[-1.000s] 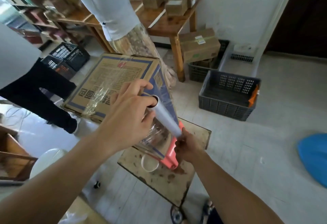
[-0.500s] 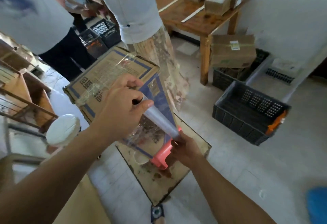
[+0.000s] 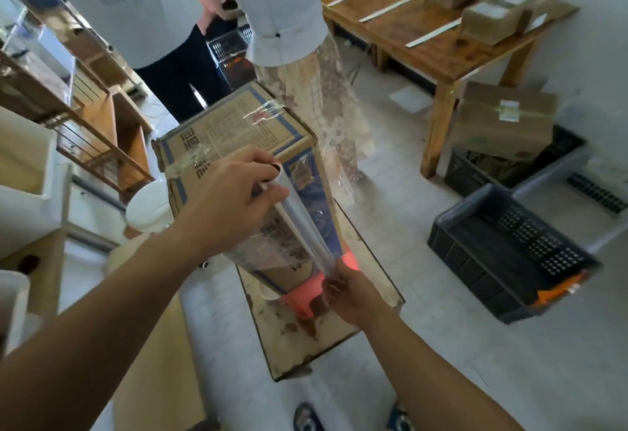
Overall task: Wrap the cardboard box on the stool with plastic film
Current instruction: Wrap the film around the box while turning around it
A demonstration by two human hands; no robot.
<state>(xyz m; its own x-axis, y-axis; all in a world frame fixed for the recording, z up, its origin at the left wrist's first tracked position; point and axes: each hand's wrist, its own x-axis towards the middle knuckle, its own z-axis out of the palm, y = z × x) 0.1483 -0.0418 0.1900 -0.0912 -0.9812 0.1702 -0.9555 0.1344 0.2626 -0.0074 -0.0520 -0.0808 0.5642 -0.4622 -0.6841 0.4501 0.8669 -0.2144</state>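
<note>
A tall cardboard box [image 3: 234, 131] with blue print stands on a pink stool [image 3: 302, 298], which rests on a worn low platform [image 3: 343, 332]. Clear film clings to the box's top and near side. I hold a roll of plastic film [image 3: 302, 223] upright against the box's near right edge. My left hand [image 3: 234, 206] grips the roll's upper end, fingers around the tube's mouth. My right hand [image 3: 350, 294] pinches its lower end beside the stool. Film stretches from the roll onto the box face.
Two people [image 3: 289, 22] stand close behind the box. A wooden table [image 3: 428, 39] with small boxes is at the back right, a dark crate [image 3: 509, 253] on the floor right. Shelving [image 3: 85, 117] and a white round stool [image 3: 149, 206] lie left.
I have stepped round the box to the left, so the view has swung right. The roll has travelled with both hands along the box's side, laying more film.
</note>
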